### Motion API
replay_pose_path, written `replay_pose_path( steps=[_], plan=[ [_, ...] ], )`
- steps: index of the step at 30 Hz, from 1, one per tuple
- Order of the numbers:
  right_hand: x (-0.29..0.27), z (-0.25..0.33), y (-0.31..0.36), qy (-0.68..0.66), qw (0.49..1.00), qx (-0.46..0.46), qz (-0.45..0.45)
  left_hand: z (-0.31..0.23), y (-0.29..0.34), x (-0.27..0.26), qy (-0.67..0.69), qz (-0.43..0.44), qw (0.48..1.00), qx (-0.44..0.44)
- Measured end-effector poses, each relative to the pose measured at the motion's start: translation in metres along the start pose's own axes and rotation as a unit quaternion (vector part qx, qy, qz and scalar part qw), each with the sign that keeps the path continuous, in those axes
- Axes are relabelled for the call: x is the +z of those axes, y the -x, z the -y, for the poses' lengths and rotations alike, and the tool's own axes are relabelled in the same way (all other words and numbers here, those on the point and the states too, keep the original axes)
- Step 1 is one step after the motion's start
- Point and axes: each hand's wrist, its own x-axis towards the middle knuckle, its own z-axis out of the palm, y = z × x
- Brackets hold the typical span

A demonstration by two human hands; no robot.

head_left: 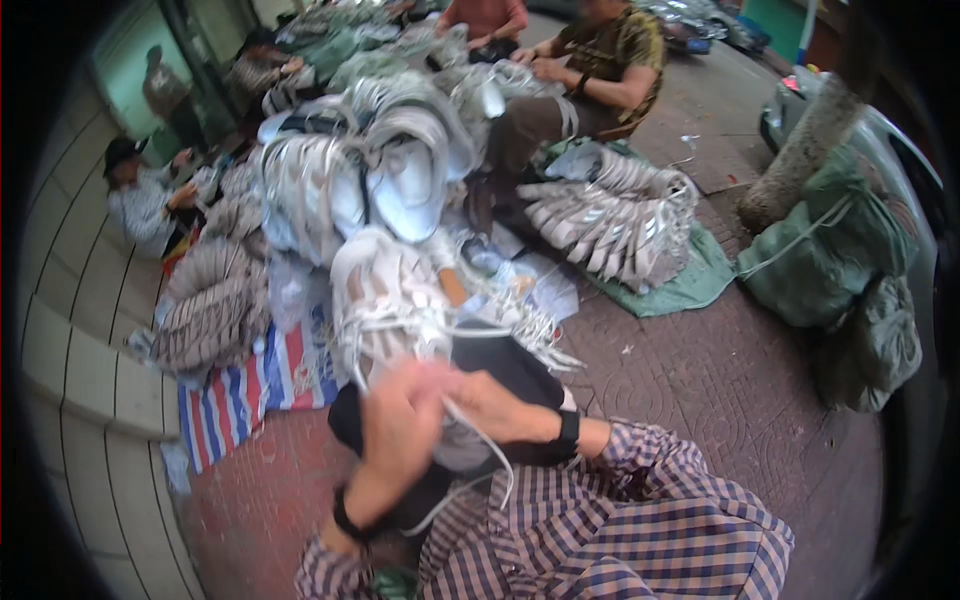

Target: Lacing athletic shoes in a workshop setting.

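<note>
On my lap lies a pale beige and white shoe upper [385,290], its toe pointing away from me. My left hand [400,425] and my right hand [500,408] meet over its near end. Both are closed, fingertips pressed together around a white shoelace [492,445]. One end of the lace hangs in a loop toward my checked shirt. The left fingers are slightly blurred, and the exact grip between the hands is hidden.
Beyond my knees rise stacked shoe uppers [405,170]. White laces [540,335] lie right of my lap. More uppers [625,220] rest on a green sheet [690,285]. Green sacks [820,250] stand by a tree trunk [800,155]. Another person [600,80] sits ahead; others work farther back.
</note>
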Motion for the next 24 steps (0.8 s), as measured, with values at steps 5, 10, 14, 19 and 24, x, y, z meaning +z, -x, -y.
replay_pose_path(
  steps=[5,10,14,19,24],
  plan=[
    [-0.009,0.013,-0.004,-0.164,0.970,0.169,0.061,0.063,-0.068,-0.036,-0.390,-0.197,0.884,0.167],
    [-0.015,0.009,0.004,-0.210,0.954,0.209,0.038,0.077,-0.076,-0.032,-0.434,-0.189,0.854,0.214],
    [-0.051,0.020,0.025,-0.208,0.946,0.247,-0.034,0.073,-0.074,-0.030,-0.458,-0.204,0.834,0.229],
    [-0.144,0.009,0.094,-0.145,0.923,0.220,-0.281,0.071,-0.060,-0.027,-0.317,-0.229,0.896,0.210],
    [-0.227,0.026,0.181,-0.414,0.743,0.114,-0.514,0.082,-0.054,-0.044,0.130,-0.155,0.979,-0.002]
  ],
)
